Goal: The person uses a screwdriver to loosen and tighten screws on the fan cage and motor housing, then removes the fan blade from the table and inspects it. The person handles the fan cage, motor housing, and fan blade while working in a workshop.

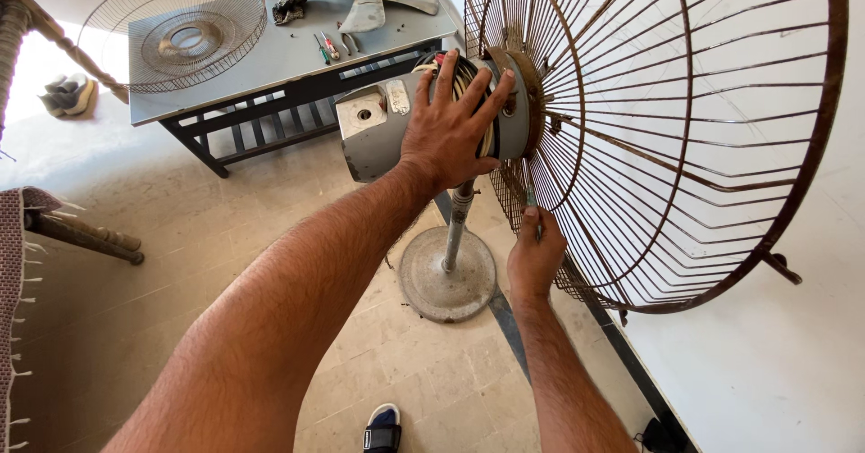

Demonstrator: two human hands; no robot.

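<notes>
Two hands steadied the pedestal fan, one on its motor, one at its guard.

We had our left hand (455, 119) spread flat and pressing on the grey metal motor housing (378, 137) atop the slim steel pole (458, 228), while our right hand (533, 259), just below, was clenched around a thin tool against the rusty round wire rear guard (667, 137) beside the housing. We judged the motor heavy and rigid, best gripped around its body; the guard looked light but springy, rough with rust, safest held near its hub. Beneath our hands sat the round base (448, 277); beyond them stood a grey table (288, 56).
</notes>
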